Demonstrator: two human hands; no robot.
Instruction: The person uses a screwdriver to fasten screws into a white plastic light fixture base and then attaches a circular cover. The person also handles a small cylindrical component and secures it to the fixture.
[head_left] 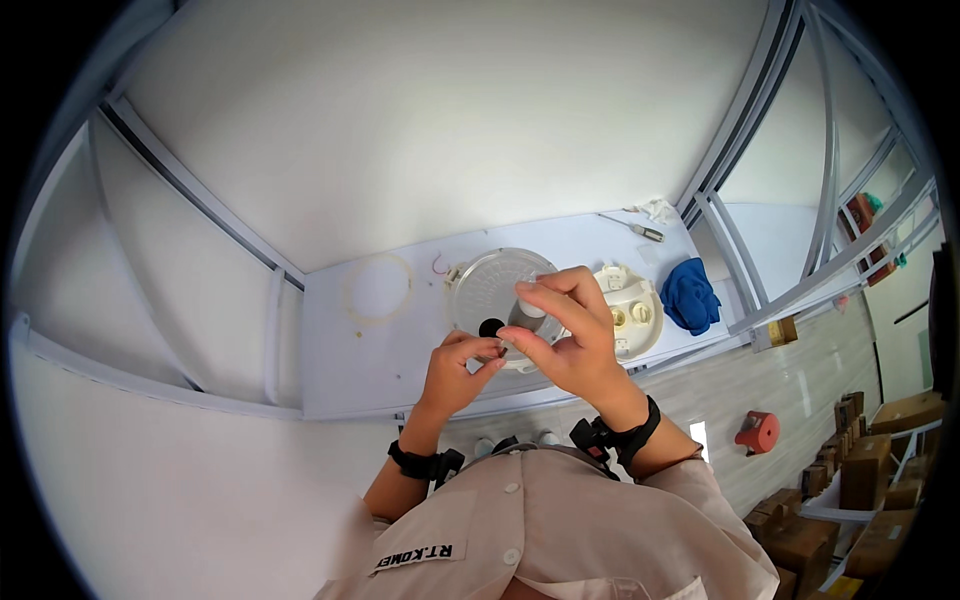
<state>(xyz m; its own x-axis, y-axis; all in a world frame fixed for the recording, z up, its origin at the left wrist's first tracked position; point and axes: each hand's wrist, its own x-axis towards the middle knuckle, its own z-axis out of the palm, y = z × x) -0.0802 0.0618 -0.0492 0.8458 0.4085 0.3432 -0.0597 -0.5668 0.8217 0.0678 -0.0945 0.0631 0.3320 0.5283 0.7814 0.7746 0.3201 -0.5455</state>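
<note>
Both my hands are over a round, clear-and-grey disc-shaped part [492, 278] on the white table. My right hand [580, 335] is closed, thumb and fingers gripping a small whitish-grey cylinder [532, 308] that is tilted above the disc. Lower and to the left, my left hand [458, 372] pinches something tiny and dark near its fingertips, too small to name. Just beyond those fingertips shows a black round spot [491, 327]; whether it is a hole or a piece, I cannot tell. Right of the disc lies a cream round housing [640, 322] with round sockets, partly behind my right hand.
A screwdriver [645, 232] and a white crumpled cloth [657, 209] lie at the far right, a blue cloth [690, 297] nearer. At left is a thin yellowish ring [408, 290]. Metal frame posts [730, 240] border the table; a red stool [758, 432] stands on the floor.
</note>
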